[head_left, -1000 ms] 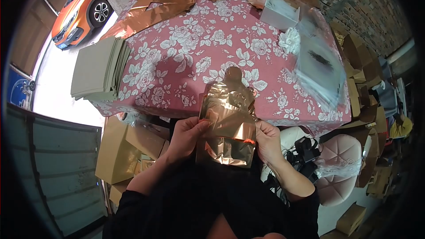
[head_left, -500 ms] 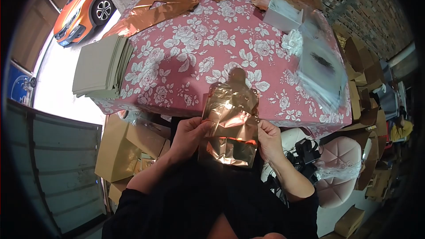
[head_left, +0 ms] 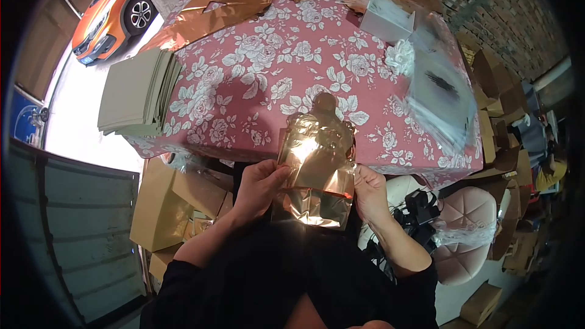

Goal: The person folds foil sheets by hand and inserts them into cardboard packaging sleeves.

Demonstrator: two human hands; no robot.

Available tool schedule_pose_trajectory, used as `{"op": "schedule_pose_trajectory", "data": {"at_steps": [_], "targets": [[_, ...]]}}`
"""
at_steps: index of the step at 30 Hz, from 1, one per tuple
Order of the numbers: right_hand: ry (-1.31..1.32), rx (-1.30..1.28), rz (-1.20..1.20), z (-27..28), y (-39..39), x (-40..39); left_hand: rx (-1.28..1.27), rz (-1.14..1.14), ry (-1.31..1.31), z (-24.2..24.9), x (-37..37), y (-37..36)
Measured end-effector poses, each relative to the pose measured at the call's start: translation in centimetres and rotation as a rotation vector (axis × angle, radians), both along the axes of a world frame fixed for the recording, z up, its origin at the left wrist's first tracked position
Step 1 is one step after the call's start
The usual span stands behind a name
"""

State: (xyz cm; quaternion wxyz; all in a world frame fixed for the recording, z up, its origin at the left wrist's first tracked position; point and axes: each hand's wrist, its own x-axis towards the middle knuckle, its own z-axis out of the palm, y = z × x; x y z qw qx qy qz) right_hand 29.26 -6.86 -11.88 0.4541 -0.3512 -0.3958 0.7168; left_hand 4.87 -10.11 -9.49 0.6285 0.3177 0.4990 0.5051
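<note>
A folded copper-coloured foil balloon [head_left: 317,164] lies flat at the table's front edge, its lower part overhanging towards my body. A rounded tab sticks up from its top, and a crosswise fold runs across its lower half. My left hand [head_left: 263,183] pinches its left edge between thumb and curled fingers. On the opposite edge, at about the same height, my right hand [head_left: 369,187] pinches the foil too. The upper foil looks fairly smooth, while the part below the fold is crumpled and shiny.
The table has a pink flowered cloth [head_left: 256,73]. Grey-brown cardboard sheets [head_left: 135,92] are stacked at left. More copper foil [head_left: 225,3] lies at the back. At right are a white box [head_left: 388,17] and clear plastic bags [head_left: 442,97]. A pink chair [head_left: 466,234] stands below right.
The foil between my hands has become smoother and flatter above the fold. Both hands keep their hold at nearly the same spots. The whole view has shifted very slightly.
</note>
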Motion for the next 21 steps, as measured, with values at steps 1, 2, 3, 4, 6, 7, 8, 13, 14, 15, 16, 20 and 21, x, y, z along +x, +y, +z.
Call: {"op": "schedule_pose_trajectory", "data": {"at_steps": [1,2,3,4,6,7,8,13,14,15,16,20,21], "targets": [[-0.020,-0.003,-0.012,0.1,-0.1,0.0,0.009,0.006,0.011,0.0,0.0,0.0],[-0.041,-0.005,-0.023,0.2,-0.1,-0.1,0.017,0.013,0.021,0.0,0.1,0.0],[-0.040,-0.004,-0.020,0.1,-0.1,0.0,0.018,0.016,0.022,0.0,0.1,0.0],[-0.057,0.007,-0.018,0.0,-0.2,0.1,0.009,0.027,0.017,0.1,0.3,0.0],[-0.075,0.018,-0.016,-0.1,-0.3,0.2,0.000,0.039,0.011,0.2,0.4,-0.1],[-0.072,0.019,-0.019,-0.1,-0.3,0.1,0.003,0.044,0.004,0.2,0.5,-0.1],[-0.069,0.019,-0.023,-0.1,-0.4,0.0,0.006,0.050,-0.004,0.2,0.5,-0.1],[0.075,-0.147,-0.077,2.4,-0.4,-0.6,0.006,0.030,0.000,-0.4,0.3,0.0],[0.159,-0.199,-0.096,3.0,-0.4,-0.8,-0.028,0.008,-0.003,-0.2,0.2,0.0],[0.092,-0.125,-0.160,3.6,-0.6,-1.6,-0.020,-0.008,0.001,-0.8,0.0,0.0],[0.095,-0.126,-0.146,3.0,-0.7,-1.4,-0.020,0.006,0.005,-0.9,0.0,0.0],[-0.149,-0.050,-0.032,1.9,-0.6,-1.2,0.002,0.013,0.031,-1.0,0.1,0.1],[-0.172,-0.067,-0.045,1.9,-0.6,-1.0,0.019,0.014,0.081,-0.5,0.1,0.1]]}}
